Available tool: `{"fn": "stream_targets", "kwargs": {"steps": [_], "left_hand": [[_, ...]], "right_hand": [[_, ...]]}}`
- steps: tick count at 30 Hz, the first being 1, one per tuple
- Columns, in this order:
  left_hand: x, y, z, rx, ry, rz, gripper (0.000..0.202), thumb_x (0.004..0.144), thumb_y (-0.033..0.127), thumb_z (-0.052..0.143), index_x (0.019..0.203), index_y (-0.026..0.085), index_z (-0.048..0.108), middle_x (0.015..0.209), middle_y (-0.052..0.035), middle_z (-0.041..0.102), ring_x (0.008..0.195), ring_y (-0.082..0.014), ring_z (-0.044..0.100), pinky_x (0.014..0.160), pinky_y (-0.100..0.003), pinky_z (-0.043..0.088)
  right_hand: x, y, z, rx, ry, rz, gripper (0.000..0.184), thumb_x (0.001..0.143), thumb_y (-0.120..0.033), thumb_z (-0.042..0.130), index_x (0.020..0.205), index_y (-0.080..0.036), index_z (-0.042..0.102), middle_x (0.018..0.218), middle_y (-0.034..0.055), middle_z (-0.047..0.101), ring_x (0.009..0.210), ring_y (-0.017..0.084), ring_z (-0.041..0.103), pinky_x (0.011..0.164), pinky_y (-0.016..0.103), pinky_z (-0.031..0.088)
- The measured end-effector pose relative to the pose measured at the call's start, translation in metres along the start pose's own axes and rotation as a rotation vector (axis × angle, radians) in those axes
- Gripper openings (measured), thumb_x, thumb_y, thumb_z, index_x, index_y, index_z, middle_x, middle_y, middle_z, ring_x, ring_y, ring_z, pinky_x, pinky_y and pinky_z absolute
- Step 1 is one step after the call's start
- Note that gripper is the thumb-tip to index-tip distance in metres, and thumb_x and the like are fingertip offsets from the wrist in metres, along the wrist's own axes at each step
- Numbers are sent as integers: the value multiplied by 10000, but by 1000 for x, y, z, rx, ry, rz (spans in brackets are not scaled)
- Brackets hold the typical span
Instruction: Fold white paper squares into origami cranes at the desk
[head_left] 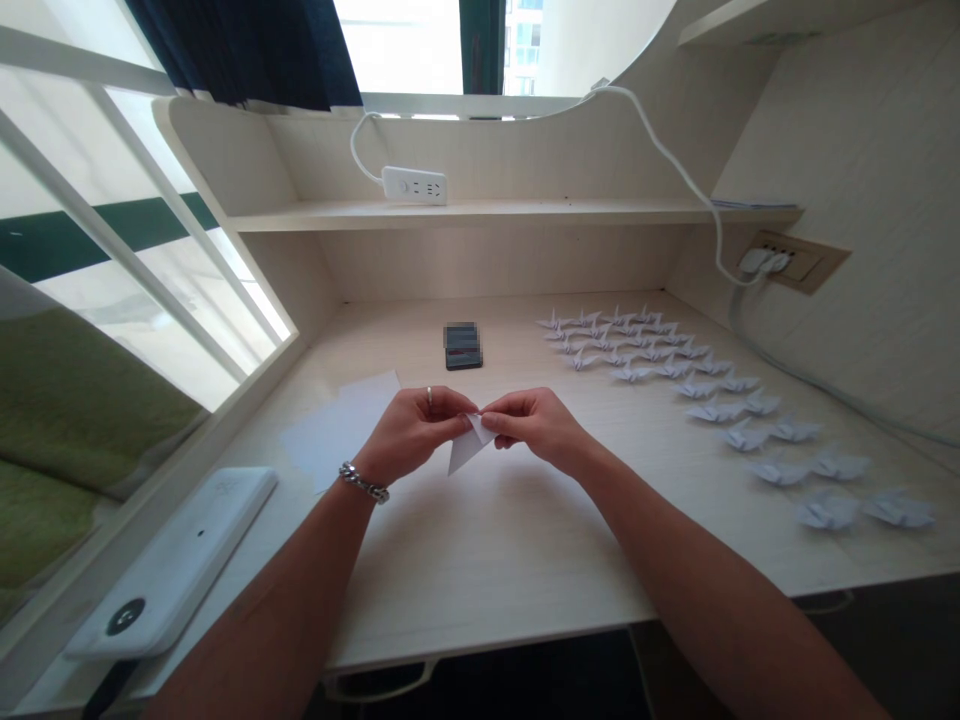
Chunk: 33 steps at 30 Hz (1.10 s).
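fingers (453, 408) of the left hand (411, 435) and right hand (536, 430) clamped together on a folded white paper (466, 450), held between both hands above the surface (480, 570); long axis slants down toward the left forearm (300, 580).

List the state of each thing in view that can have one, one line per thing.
Folded white paper: partly folded, held between both hands.
Left hand: pinching the paper's left side.
Right hand: pinching the paper's right side.
Loose white paper sheets: unfolded, lying flat on the desk.
Origami cranes: fully folded, set out in rows.
Wall socket: plugged in.
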<state>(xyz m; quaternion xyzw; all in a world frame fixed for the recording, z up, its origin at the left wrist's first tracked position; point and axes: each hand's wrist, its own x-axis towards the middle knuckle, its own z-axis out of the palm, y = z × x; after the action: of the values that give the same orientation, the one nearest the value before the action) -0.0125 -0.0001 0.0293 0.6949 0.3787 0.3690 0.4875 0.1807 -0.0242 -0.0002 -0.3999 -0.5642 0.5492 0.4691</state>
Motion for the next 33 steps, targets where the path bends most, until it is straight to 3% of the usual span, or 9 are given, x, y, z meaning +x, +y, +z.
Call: {"fn": "stream_targets", "kwargs": {"steps": [8, 17, 27, 33], "left_hand": [[1, 0, -2, 5, 23, -21, 135, 656, 213, 743, 774, 148, 741, 746, -47, 734, 697, -160, 650, 649, -255, 508], [-1, -2, 1, 190, 37, 28, 94, 702, 208, 704, 765, 156, 751, 732, -42, 737, 685, -162, 657, 605, -238, 493], [0, -1, 3, -159, 67, -62, 269, 661, 199, 771, 903, 129, 677, 827, -79, 756, 773, -192, 702, 730, -308, 556], [1, -2, 8, -127, 96, -56, 257, 684, 276, 775, 882, 131, 698, 808, -57, 738, 743, -161, 679, 716, -288, 549]], "right_hand": [[1, 1, -3, 11, 11, 7, 300, 661, -383, 783, 830, -136, 750, 632, 34, 673, 546, 115, 589, 566, 270, 484], [1, 4, 2, -70, 31, 34, 285, 690, -399, 762, 799, -137, 733, 643, 36, 670, 555, 123, 606, 556, 270, 502], [2, 0, 2, -21, 61, 15, 337, 595, -407, 816, 740, -118, 718, 604, 24, 658, 523, 113, 586, 528, 261, 495], [2, 1, 2, -33, 87, -10, 332, 616, -406, 801, 761, -117, 725, 620, 30, 667, 531, 117, 596, 530, 262, 507]]}}
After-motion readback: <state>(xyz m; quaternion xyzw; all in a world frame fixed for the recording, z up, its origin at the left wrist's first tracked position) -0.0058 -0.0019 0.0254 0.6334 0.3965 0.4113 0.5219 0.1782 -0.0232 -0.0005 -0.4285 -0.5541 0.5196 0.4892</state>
